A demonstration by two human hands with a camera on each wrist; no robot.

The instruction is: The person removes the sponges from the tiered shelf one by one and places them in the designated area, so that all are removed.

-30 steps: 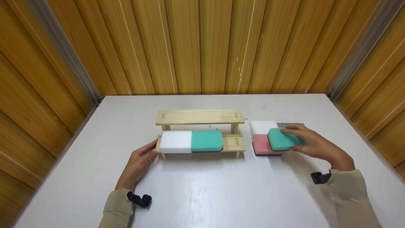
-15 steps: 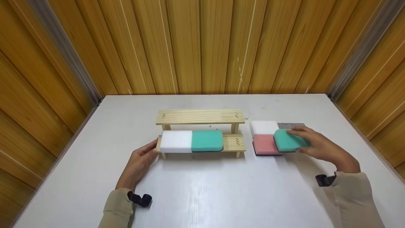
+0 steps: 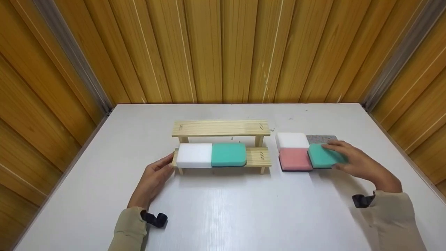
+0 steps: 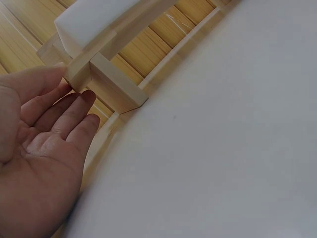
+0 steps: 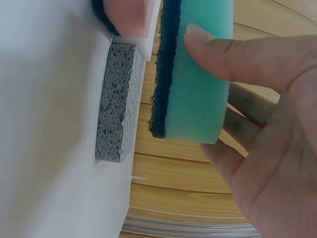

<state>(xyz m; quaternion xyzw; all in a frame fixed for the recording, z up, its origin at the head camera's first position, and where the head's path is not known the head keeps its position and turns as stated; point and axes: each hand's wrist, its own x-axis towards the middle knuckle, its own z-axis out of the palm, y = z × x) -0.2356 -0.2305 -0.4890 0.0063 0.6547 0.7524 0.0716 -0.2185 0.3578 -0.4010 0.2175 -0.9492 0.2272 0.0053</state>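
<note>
At the left end of a low two-tier wooden stand [image 3: 258, 157], my left hand [image 3: 156, 176] pinches the front board between thumb and fingertips. On that board a white sponge [image 3: 194, 155] and a green sponge [image 3: 228, 154] lie side by side. My right hand [image 3: 359, 162] grips another green sponge [image 5: 198, 94] with a dark scouring layer underneath. The right wrist view shows this sponge raised, with a gap over a grey porous block [image 5: 116, 104]. Left of it, a pink sponge [image 3: 294, 159] with a dark underside lies in front of a white sponge [image 3: 292, 139].
The stand's rear tier [image 3: 221, 128] is a higher bare board behind the front one. A white table [image 3: 223, 212] bears everything, and yellow wood-look panels [image 3: 237, 52] rise at the back and both sides.
My right hand has carried the green sponge to the right and slightly nearer, uncovering more of the pink sponge. My left hand stays at the stand's end.
</note>
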